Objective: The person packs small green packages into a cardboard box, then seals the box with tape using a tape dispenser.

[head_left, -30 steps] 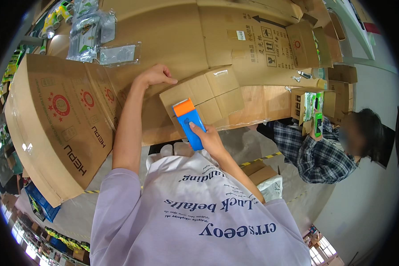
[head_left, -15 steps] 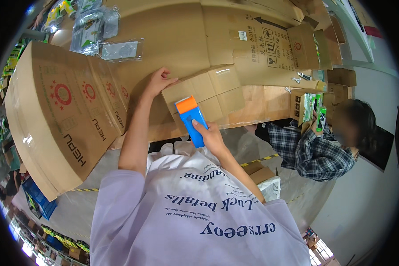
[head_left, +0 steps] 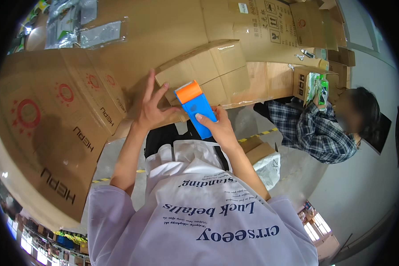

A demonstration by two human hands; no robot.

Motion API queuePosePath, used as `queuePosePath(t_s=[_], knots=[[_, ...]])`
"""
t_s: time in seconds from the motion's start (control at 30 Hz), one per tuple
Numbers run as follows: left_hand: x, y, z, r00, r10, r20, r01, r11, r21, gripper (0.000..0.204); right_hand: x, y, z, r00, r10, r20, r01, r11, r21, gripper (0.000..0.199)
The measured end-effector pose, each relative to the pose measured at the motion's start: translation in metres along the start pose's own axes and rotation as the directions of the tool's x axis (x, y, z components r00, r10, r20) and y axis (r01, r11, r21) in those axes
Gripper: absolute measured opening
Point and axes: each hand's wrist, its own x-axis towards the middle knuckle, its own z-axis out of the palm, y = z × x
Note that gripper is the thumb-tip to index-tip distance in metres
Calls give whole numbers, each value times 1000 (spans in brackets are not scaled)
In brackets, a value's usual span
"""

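A closed brown cardboard box (head_left: pixel 228 84) lies on the work surface in front of me. My right hand (head_left: pixel 219 126) is wrapped round a blue tape dispenser (head_left: pixel 198 111) with an orange head, its thumb flat on the blue body. The dispenser's orange end overlaps the near side of the box in view; whether it touches the box I cannot tell. My left hand (head_left: pixel 153 108) is open beside the box's near left corner, fingers spread and holding nothing.
Large printed cartons (head_left: pixel 71 128) stand on the left. Clear plastic bags (head_left: pixel 102 33) lie at the back left. To the right, a person in a checked shirt (head_left: pixel 306 128) handles green packages by a small open carton (head_left: pixel 301 82). Another open carton (head_left: pixel 257 150) sits below on the floor.
My left hand has come off the box's far left corner, moved nearer to me and spread its fingers. The dispenser, still in my right hand, has shifted slightly away from me.
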Motion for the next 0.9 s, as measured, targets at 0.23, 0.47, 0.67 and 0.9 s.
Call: queuePosePath(t_s=[0.23,0.47,0.67,0.9], knots=[[9,-25,14,986,163,38,-162,987,-23,109,-5,0,-1,965,185,187,-241,906,347,36],[-3,-33,33,972,228,-55,-227,974,23,88,-11,22,7,989,-108,102,34,833,552,22],[-3,-47,39,984,176,-8,-176,984,16,78,-2,-26,-12,981,-165,104,188,942,-278,32],[-4,-56,53,979,204,-27,-196,965,174,76,19,14,-17,904,-197,378,83,951,297,35]])
